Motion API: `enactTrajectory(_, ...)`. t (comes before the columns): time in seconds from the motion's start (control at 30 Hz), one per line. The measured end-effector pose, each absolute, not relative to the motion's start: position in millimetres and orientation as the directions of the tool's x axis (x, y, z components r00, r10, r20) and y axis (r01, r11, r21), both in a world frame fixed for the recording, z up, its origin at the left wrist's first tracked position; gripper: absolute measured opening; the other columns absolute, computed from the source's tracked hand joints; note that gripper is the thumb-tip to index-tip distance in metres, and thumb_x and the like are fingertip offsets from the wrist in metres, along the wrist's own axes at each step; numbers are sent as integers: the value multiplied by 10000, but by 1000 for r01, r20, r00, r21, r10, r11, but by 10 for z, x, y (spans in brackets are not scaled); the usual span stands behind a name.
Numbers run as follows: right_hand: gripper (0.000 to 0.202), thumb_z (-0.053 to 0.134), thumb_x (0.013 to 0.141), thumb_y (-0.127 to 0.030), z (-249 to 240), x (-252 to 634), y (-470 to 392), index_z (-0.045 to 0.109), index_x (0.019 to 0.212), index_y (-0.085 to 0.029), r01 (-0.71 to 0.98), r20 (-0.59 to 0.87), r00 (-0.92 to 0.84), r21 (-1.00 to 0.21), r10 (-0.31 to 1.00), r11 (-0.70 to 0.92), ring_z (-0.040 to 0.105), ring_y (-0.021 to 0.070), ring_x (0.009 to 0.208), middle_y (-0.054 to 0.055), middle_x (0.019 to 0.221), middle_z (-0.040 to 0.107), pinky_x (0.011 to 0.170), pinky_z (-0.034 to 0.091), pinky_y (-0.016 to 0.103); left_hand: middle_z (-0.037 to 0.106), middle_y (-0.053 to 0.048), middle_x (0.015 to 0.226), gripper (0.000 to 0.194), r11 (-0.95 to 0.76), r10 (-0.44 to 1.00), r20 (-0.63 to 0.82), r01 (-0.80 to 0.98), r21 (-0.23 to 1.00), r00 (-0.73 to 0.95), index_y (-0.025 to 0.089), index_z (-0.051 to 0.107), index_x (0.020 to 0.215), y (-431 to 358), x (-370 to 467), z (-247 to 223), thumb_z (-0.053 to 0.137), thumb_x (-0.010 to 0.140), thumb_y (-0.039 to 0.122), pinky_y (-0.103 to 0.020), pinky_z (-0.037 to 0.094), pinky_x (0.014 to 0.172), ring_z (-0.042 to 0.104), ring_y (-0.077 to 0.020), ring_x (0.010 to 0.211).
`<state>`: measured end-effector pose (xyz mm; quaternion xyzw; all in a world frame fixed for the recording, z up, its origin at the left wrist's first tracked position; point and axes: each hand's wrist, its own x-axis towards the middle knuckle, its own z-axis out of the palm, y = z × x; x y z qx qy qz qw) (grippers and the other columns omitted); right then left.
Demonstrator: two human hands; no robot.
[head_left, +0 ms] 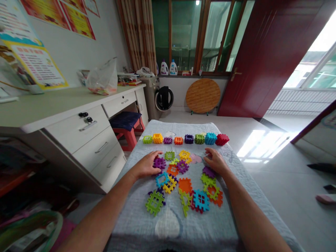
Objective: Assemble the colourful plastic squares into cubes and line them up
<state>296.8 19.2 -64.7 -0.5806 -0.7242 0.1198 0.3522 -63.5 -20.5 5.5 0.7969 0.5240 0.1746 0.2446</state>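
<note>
My left hand (pixel 149 164) rests at the left of a loose group of plastic building pieces, its thumb and fingers apart. A purple notched piece (pixel 159 163) lies between them, close against the hand; whether it is gripped I cannot tell. Across the group, my right hand (pixel 216 161) has its fingers spread over the cloth, and another purple piece (pixel 209 172) sits just under its palm side. Between the hands lie a yellow piece (pixel 185 156), a green window-shaped piece (pixel 169 155) and several others. Nearer me are a blue window piece (pixel 201 200) and a large green piece (pixel 155 202).
Along the far side of the cloth-covered table (pixel 136 227) runs a row of stacked pieces sorted by colour, from a yellow stack (pixel 158 138) to a red stack (pixel 222 139). A white desk (pixel 86 140) and a red stool (pixel 128 138) stand at the left.
</note>
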Motion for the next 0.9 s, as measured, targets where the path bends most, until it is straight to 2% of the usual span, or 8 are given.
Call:
enactTrajectory(0.1,428,552,708,-267,-638,2965,190,581,1115,-135,756,364,-84,-584,928,297,616,194,803,106,974,644,776,502,350,535,-101,1272,675,-326,941,120,744,583,318,178,460,1274,-139,-814,1,646,629,243,-355,424,973,542,-249,1132)
enactTrajectory(0.17,432,549,712,-273,-637,2965,190,579,1117,-128,757,362,-89,-580,928,299,616,195,807,112,982,641,778,502,353,532,-102,1276,673,-311,947,127,751,583,294,180,456,1277,-101,-917,-56,626,628,225,-367,419,983,537,-250,1143)
enactTrajectory(0.3,436,557,702,-273,-636,2969,192,584,1115,-133,766,359,-88,-572,929,294,616,198,811,110,976,640,779,502,356,522,-126,1293,734,-286,945,16,802,525,327,140,450,1296,-83,-1024,-137,621,585,208,-374,377,1028,499,-276,1194)
enactTrajectory(0.43,433,564,704,-274,-627,2972,188,589,1118,-152,764,358,-89,-575,930,294,614,197,802,98,964,647,775,503,357,479,-130,1351,833,-282,935,-61,837,468,349,146,404,1345,-83,-1043,-96,668,568,282,-368,349,1053,457,-285,1241)
enactTrajectory(0.53,434,559,706,-279,-624,2971,184,586,1120,-151,760,354,-89,-580,931,293,614,195,802,99,971,646,775,503,357,513,-125,1324,754,-273,940,-73,862,428,334,147,478,1285,-40,-1028,-43,671,579,327,-352,362,1036,483,-287,1216)
enactTrajectory(0.67,444,548,710,-293,-631,2968,185,579,1123,-131,761,358,-95,-576,929,300,610,198,811,110,979,640,779,499,359,623,-86,1136,560,-291,937,-69,875,386,342,164,607,1108,38,-1010,-42,663,571,313,-313,432,923,581,-268,1054)
enactTrajectory(0.9,437,552,709,-299,-661,2977,200,592,1112,-133,762,378,-96,-568,921,312,612,210,821,110,966,645,783,501,373,621,-66,1007,464,-267,954,-31,891,366,299,168,619,1006,49,-1074,-90,656,569,321,-304,454,817,587,-232,921)
